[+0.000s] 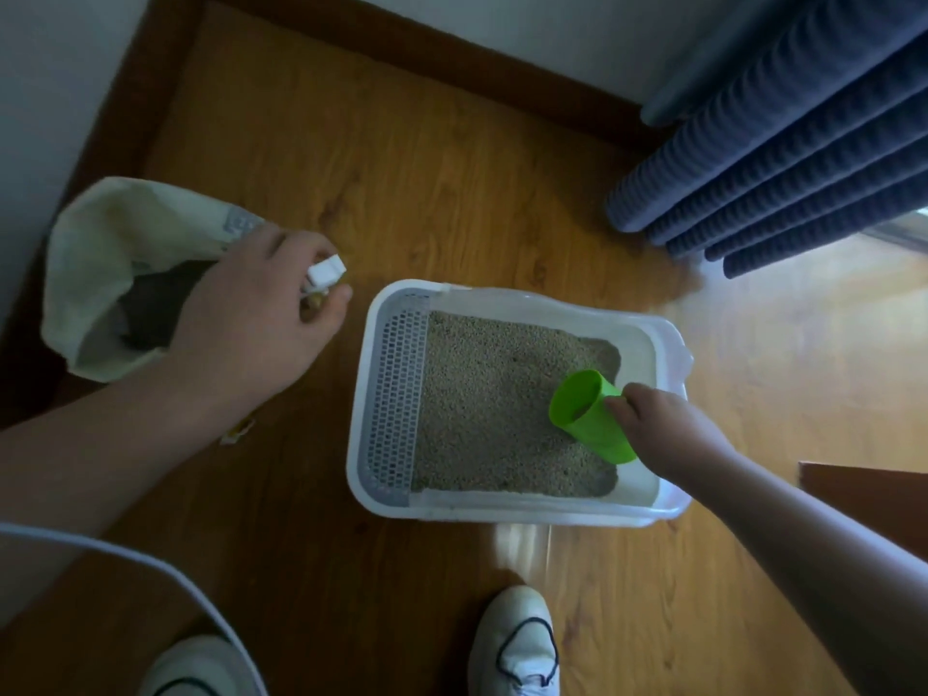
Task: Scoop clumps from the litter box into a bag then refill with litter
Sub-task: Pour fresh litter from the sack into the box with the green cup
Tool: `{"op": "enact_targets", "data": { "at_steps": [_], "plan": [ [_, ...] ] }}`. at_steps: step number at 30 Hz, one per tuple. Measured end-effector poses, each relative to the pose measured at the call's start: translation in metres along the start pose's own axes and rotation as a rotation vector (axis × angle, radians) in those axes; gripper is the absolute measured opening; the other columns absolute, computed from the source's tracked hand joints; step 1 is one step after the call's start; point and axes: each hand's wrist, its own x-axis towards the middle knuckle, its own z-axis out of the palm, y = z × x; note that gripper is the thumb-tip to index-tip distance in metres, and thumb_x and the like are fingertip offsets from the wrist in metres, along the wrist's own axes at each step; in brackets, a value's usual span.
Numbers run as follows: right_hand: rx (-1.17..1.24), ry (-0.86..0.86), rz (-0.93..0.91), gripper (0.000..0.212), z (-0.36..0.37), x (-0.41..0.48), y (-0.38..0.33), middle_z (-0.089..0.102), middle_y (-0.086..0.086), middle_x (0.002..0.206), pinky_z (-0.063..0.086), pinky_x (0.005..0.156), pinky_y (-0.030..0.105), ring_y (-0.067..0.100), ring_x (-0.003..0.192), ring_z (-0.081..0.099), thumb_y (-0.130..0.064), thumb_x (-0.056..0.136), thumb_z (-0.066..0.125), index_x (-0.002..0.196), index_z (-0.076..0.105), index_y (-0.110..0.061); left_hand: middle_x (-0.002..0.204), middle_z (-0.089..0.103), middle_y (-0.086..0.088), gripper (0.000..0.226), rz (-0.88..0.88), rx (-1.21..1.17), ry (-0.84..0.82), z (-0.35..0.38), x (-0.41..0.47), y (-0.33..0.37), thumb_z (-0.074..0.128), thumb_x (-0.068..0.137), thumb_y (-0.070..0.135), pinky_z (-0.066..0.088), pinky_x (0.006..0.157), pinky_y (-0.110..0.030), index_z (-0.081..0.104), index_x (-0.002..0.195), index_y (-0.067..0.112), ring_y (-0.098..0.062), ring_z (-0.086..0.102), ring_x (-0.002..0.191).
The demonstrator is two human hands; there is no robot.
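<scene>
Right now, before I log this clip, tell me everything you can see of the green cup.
The green cup is a smooth, bright, plastic-looking tumbler with no handle visible. It lies tipped on its side, open mouth toward the left and slightly up, its lower side resting on the litter in the right half of the white litter box. The right hand grips it near its base. A little litter seems to sit inside; how much is unclear.

Wooden floor (pixel 452 158), seemingly pleated blue curtain (pixel 783 143)
</scene>
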Motion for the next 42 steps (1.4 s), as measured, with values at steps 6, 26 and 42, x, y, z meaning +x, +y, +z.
{"op": "enact_targets", "data": {
  "at_steps": [6,26,42],
  "plan": [
    [-0.052,-0.030,0.023,0.039,-0.003,0.004,-0.002,0.055,-0.002,0.070,0.031,0.050,0.031,0.019,0.065,0.052,-0.044,0.103,0.037,0.073,0.046,-0.022,0.126,0.052,-0.013,0.040,0.281,0.225,0.048,-0.018,0.003,0.014,0.059,0.091,0.034,0.036,0.101,-0.055,0.056,0.124,0.012,-0.036,0.042,0.125],
    [-0.011,-0.072,0.113,0.042,0.014,0.007,0.015,0.056,0.004,0.072,0.042,0.059,0.035,0.027,0.068,0.056,-0.044,0.104,0.033,0.073,0.045,-0.018,0.166,0.008,-0.013,0.063,0.468,0.438,-0.478,0.143,-0.022,0.022,0.034,0.098,0.047,0.003,0.121,-0.059,0.031,0.154,0.017,-0.034,-0.005,0.153],
    [0.016,-0.086,0.129,0.044,-0.016,0.012,0.013,0.057,0.008,0.074,0.042,0.068,0.035,0.033,0.079,0.059,-0.041,0.105,0.036,0.077,0.052,-0.011,0.163,0.025,-0.010,0.070,0.502,0.410,-0.418,0.156,-0.020,0.003,0.021,0.092,0.054,0.007,0.122,-0.056,0.052,0.142,0.015,-0.032,0.009,0.153]
  ]
}}
